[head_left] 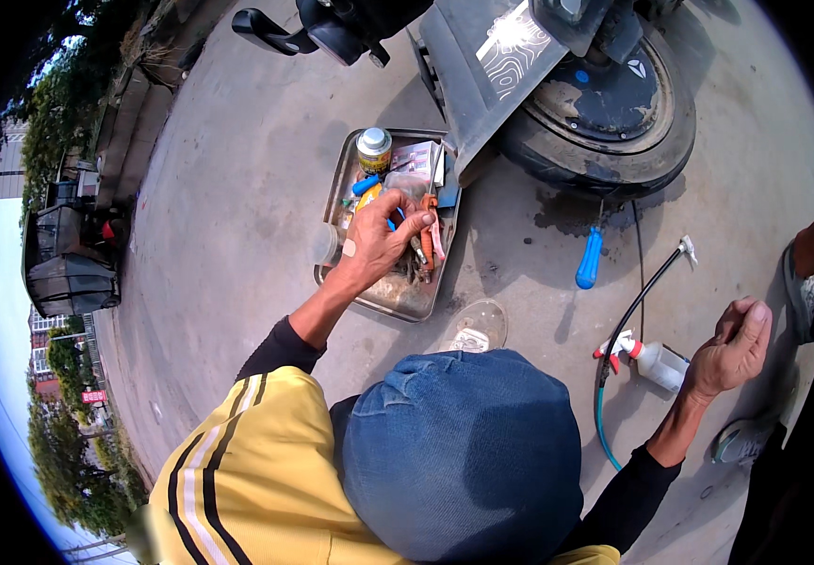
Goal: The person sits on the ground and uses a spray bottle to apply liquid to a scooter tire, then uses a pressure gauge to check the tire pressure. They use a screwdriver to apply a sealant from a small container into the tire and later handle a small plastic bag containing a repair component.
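My left hand (379,237) is over a metal tray (398,308) of tools, its fingers curled with thumb and fingertips close together; what they hold, if anything, is hidden. Beside those fingertips lies an orange-handled tool (428,231) with a thin metal shaft. A small can (374,151) with a silver cap and a blue-and-yellow item (366,185) are just beyond the hand. My right hand (732,348) is raised at the right, thumb pressed to curled fingers; nothing can be made out in the pinch. A blue-handled screwdriver (591,259) sticks out at the scooter's tyre (595,174).
The scooter lies on its side with its footboard (492,66) near the tray. A white spray bottle (659,365) and an air hose (647,290) lie on the concrete before my right hand. A clear dish (484,318) is near my denim-covered knee (463,452). Another person's shoe (803,297) is at the right.
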### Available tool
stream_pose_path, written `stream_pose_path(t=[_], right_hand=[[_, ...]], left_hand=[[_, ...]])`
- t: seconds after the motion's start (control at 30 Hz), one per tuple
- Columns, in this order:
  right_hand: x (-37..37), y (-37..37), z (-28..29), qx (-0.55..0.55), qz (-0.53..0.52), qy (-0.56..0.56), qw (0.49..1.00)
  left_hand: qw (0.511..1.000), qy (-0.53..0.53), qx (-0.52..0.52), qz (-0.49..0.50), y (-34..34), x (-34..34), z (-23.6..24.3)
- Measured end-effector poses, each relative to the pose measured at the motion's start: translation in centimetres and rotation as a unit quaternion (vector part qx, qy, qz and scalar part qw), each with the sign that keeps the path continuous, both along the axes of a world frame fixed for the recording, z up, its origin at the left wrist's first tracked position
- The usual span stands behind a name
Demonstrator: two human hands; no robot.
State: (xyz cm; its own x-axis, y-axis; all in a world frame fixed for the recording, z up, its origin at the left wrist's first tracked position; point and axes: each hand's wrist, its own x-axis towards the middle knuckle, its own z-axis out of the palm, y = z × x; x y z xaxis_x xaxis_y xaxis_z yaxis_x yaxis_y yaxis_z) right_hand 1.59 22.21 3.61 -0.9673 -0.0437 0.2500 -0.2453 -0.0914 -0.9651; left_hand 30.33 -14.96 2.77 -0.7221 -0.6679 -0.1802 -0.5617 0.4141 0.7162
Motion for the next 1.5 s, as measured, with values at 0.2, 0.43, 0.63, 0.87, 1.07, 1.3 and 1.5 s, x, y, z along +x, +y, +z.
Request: stream_pose_path(t=[0.2, 0.43, 0.63, 0.87, 1.07, 1.3, 1.5], right_hand=[[5.6, -6.9, 2.6, 0.216, 0.319, 0.334, 0.86], [9.9, -3.8, -2.4, 0.347, 0.423, 0.295, 0.784], [13.4, -3.6, -4.7, 0.344, 0.417, 0.088, 0.837], [16.2, -9.0, -7.8, 0.268, 0.398, 0.005, 0.878], [14.3, -4.1, -8.4, 0.242, 0.461, -0.193, 0.832], [12.0, -1.7, -4.0, 0.22, 0.58, -0.148, 0.77], [10.2, 1.1, -1.4, 0.296, 0.531, -0.096, 0.788]], left_hand=[[0.859, -0.195, -0.452, -0.139, -14.1, -3.2, -3.1], [0.897, -0.209, -0.378, -0.092, -16.1, -3.6, -4.7], [0.916, -0.057, -0.36, -0.165, -3.2, -2.5, 5.4], [0.923, -0.047, -0.105, -0.366, 9.1, -5.7, 1.4], [0.796, 0.055, -0.2, -0.569, 11.5, -9.0, -0.7], [0.59, 0.232, -0.3, -0.713, 14.2, -13.5, 1.2], [0.574, 0.348, -0.295, -0.68, 16.6, -16.4, 1.6]])
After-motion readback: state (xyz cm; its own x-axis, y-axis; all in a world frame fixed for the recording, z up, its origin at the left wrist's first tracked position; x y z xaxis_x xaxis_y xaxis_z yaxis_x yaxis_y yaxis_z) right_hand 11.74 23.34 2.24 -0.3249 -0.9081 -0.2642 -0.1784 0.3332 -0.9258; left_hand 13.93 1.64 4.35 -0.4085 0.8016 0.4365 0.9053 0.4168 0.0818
